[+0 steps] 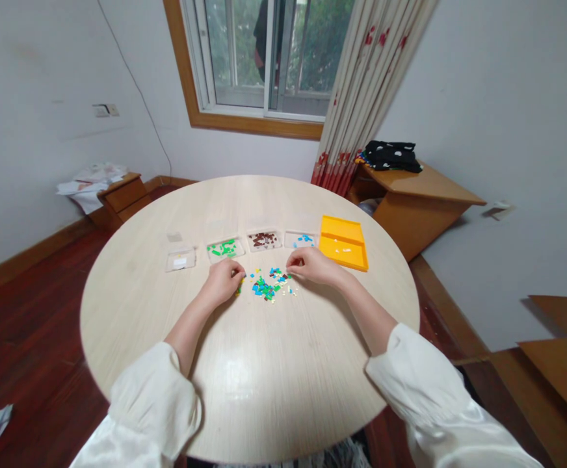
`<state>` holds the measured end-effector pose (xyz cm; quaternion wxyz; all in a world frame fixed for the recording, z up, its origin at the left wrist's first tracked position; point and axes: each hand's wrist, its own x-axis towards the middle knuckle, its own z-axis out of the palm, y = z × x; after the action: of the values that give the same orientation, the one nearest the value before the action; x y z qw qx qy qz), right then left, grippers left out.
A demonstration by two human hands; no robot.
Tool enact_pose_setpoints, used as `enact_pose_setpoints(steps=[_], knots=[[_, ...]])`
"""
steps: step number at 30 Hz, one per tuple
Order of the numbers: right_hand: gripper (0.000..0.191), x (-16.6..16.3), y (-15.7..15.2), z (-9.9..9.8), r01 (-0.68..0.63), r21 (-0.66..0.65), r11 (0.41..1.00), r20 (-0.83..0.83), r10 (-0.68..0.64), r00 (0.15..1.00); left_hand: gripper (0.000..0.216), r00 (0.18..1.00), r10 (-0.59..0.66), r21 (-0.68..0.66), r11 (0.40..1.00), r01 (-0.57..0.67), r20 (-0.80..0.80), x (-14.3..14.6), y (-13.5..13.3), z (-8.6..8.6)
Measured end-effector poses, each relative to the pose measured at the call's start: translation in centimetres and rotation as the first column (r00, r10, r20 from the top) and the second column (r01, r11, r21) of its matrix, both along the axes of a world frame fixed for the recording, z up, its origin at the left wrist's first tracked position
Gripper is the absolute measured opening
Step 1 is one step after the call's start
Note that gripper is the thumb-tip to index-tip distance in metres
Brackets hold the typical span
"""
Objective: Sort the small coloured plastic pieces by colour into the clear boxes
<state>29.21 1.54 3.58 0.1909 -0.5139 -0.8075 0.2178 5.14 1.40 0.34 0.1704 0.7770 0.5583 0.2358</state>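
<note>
A loose pile of small building-block pieces (264, 288) in green, blue, yellow, brown and cream lies on the round table (244, 364). At the pile's left edge is my left hand (223, 281), its fingers closed together, with a few yellow and green bits beside it. Over the upper right edge my right hand (311, 265) pinches thumb and forefinger together. Whatever either hand holds is too small to make out. Behind the pile stand clear boxes: one with green pieces (224, 249), one with brown pieces (264, 240), and one with blue pieces (303, 241).
An open yellow case (343, 227) with a few white pieces stands at the right. Left of the green pieces is another clear box (181, 260) holding something white. Beyond the table are a small cabinet (125, 195), a wooden desk (430, 185) and a curtain (356, 84).
</note>
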Motion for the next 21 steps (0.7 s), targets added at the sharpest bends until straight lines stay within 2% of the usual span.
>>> enact_pose_setpoints(steps=[4, 8, 14, 17, 21], knots=[[0.01, -0.1, -1.3, -0.9, 0.017, -0.012, 1.0, 0.028, -0.017, 0.999, 0.017, 1.0, -0.011, 0.018, 1.0, 0.011, -0.003, 0.0, 0.0, -0.1], [0.009, -1.0, -1.3, -1.2, 0.035, -0.008, 0.999, 0.05, -0.035, 0.998, 0.016, 0.999, 0.02, 0.013, 1.0, -0.021, 0.041, 0.1, -0.1, 0.0], [0.009, -1.9, -1.4, -1.5, 0.018, 0.01, 1.0, 0.006, -0.018, 1.0, 0.026, 0.993, 0.054, 0.058, 0.996, -0.061, 0.108, 0.5, -0.5, 0.7], [0.007, -2.0, -1.5, -1.6, 0.033, 0.042, 0.999, -0.033, -0.032, 0.999, 0.02, 0.99, -0.003, 0.088, 0.996, -0.009, 0.142, 0.9, -0.8, 0.7], [0.011, -2.0, -1.3, -1.9, -0.032, 0.064, 0.997, -0.112, 0.04, 0.993, 0.018, 0.966, -0.196, 0.102, 0.978, 0.181, 0.17, 1.6, -1.4, 0.5]])
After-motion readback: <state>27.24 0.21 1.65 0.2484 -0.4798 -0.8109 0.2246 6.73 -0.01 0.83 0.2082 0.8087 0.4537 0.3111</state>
